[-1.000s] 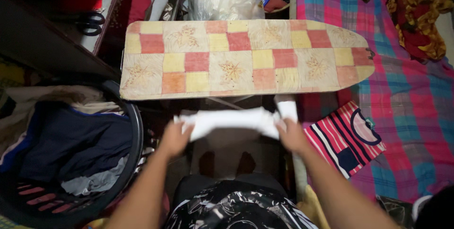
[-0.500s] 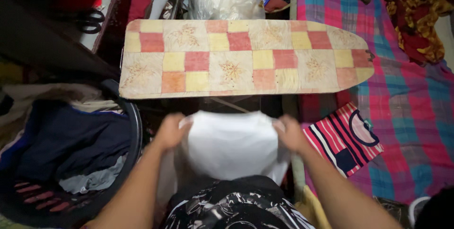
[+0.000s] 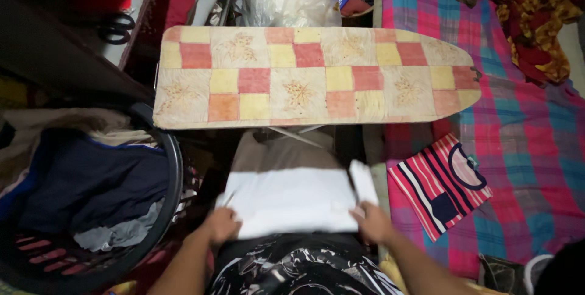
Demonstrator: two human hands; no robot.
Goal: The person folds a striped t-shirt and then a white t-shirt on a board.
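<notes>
Both hands, left hand (image 3: 220, 225) and right hand (image 3: 373, 222), grip a white cloth (image 3: 292, 200), spreading it below the ironing board (image 3: 311, 75).

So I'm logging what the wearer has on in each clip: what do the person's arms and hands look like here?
Both forearms are bare, with no sleeves in view. The left hand and right hand show no gloves, and no rings, watch or bracelets can be made out in the dim light. Between the arms is a black garment with a white pattern, worn on the person's body.
</notes>
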